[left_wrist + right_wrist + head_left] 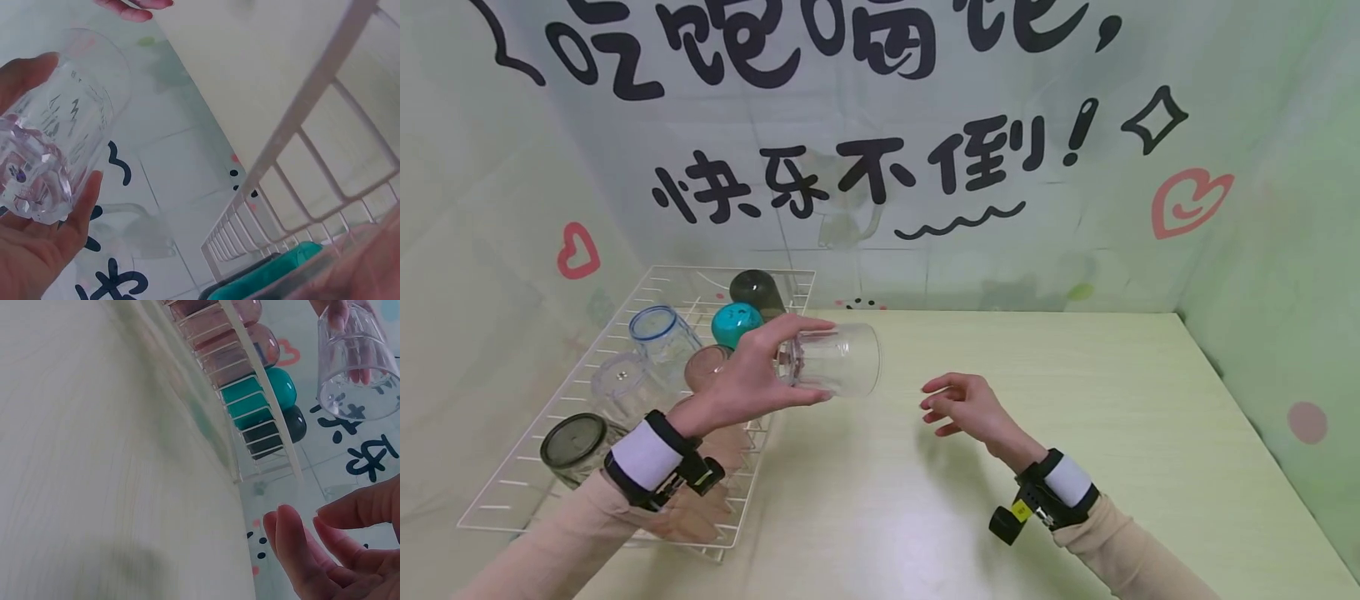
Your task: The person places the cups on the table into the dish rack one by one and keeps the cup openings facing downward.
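A clear drinking glass lies sideways in the grip of my left hand, held up in front of the rack. Its mouth points right, and the thumb and fingers wrap its thick base end. In the left wrist view the faceted base of the glass shows between thumb and fingers. My right hand hovers over the table to the right of the glass, holding nothing, its fingers loosely bent. From the right wrist, the glass appears up and away from that hand's fingertips.
A white wire rack stands at the left, with several upside-down cups: a dark one, a teal one, a blue-rimmed clear one, a grey-green one and pinkish ones. The pale table meets a lettered backdrop behind.
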Demonstrator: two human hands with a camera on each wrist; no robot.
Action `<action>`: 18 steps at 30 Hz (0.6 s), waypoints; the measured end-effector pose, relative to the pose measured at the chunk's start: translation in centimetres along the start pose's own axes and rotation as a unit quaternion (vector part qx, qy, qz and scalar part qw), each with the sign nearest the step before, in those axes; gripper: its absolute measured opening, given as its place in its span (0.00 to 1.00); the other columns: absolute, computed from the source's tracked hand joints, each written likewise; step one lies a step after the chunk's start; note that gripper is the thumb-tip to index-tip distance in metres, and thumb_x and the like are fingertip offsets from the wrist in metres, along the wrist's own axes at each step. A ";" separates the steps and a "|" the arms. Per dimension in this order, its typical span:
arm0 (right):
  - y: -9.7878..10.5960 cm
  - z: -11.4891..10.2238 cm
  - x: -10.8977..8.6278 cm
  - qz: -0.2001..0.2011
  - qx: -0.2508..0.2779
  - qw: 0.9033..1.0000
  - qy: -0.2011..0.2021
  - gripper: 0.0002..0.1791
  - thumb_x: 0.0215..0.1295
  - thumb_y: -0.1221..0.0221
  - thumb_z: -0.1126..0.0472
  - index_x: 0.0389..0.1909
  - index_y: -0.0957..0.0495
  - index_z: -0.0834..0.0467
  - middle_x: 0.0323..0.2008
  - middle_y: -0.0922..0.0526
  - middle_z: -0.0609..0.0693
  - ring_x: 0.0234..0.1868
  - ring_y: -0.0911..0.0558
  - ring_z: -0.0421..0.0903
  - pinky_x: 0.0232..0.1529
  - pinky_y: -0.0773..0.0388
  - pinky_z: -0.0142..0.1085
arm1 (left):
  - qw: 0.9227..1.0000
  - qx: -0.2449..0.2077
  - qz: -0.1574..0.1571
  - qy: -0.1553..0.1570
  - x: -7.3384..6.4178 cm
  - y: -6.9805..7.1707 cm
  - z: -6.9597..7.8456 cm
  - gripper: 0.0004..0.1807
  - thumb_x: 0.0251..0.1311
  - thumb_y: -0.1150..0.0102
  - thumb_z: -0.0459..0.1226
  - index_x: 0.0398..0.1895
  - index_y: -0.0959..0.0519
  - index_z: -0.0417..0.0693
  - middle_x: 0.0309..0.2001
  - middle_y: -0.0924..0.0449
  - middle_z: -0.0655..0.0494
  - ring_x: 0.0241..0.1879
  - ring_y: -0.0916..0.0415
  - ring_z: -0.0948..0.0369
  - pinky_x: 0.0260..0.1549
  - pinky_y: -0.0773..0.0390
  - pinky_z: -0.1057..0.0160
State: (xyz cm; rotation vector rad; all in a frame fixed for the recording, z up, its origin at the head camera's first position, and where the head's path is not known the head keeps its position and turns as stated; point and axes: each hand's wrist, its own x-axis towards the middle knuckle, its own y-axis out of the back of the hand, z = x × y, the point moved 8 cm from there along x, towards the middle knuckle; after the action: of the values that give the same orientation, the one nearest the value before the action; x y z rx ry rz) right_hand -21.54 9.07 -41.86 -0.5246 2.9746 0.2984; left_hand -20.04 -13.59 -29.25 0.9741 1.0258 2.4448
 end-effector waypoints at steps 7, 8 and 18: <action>1.0 0.2 0.1 0.050 -0.051 0.997 0.019 0.10 0.64 0.48 0.72 0.45 0.26 0.70 0.32 0.20 0.55 0.32 0.18 0.49 0.30 0.21 0.41 | 0.998 0.049 0.034 0.015 -0.3 2.0 -1.0 0.40 0.32 0.21 0.35 0.57 0.26 0.42 0.52 0.26 0.49 0.49 0.28 0.54 0.40 0.25 0.58; 1.1 0.3 0.1 0.057 -0.059 0.996 0.019 0.10 0.63 0.48 0.73 0.44 0.25 0.70 0.32 0.20 0.54 0.32 0.18 0.50 0.30 0.21 0.41 | 0.998 0.054 0.038 0.018 -0.4 2.4 -1.1 0.40 0.32 0.21 0.35 0.57 0.26 0.42 0.52 0.26 0.49 0.49 0.28 0.54 0.40 0.26 0.58; 1.9 1.2 0.2 0.095 -0.105 0.990 0.014 0.08 0.61 0.47 0.73 0.41 0.24 0.67 0.30 0.20 0.53 0.32 0.19 0.55 0.27 0.22 0.39 | 0.990 0.094 0.081 0.064 -0.9 6.0 -2.7 0.41 0.33 0.23 0.31 0.57 0.28 0.40 0.53 0.26 0.46 0.50 0.28 0.51 0.39 0.26 0.55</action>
State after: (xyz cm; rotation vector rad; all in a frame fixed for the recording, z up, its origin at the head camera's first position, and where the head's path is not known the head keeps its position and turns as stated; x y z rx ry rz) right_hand -22.30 10.98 -42.70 -0.2644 3.0417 0.6318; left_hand -21.46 -19.58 -26.77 1.0057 1.2870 2.6087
